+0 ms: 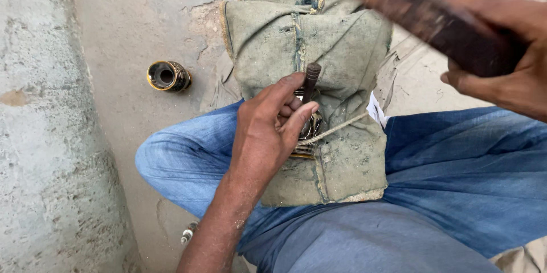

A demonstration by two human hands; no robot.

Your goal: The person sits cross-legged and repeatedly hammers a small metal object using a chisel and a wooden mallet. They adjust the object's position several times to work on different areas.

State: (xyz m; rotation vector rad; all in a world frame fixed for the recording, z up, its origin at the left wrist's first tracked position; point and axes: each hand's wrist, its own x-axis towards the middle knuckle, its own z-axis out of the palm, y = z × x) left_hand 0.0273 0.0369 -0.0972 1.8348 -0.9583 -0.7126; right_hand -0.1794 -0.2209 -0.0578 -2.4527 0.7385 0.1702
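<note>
Canvas pad (342, 153) on our lap; left hand (265, 130) grip clamped on punch (311, 79) over metal part (307, 136), right hand (507, 56) grip clamped on blurred hammer handle (433, 19).

Left hand (268, 130) pinching upright dark punch (311, 79) on green cloth pad (342, 159), right hand (507, 62) gripping blurred wooden handle (433, 19)

Bare floor (131, 16) lies open leftward (one metal cylinder (168, 76) interrupts), concrete wall (40, 136) beyond
</note>
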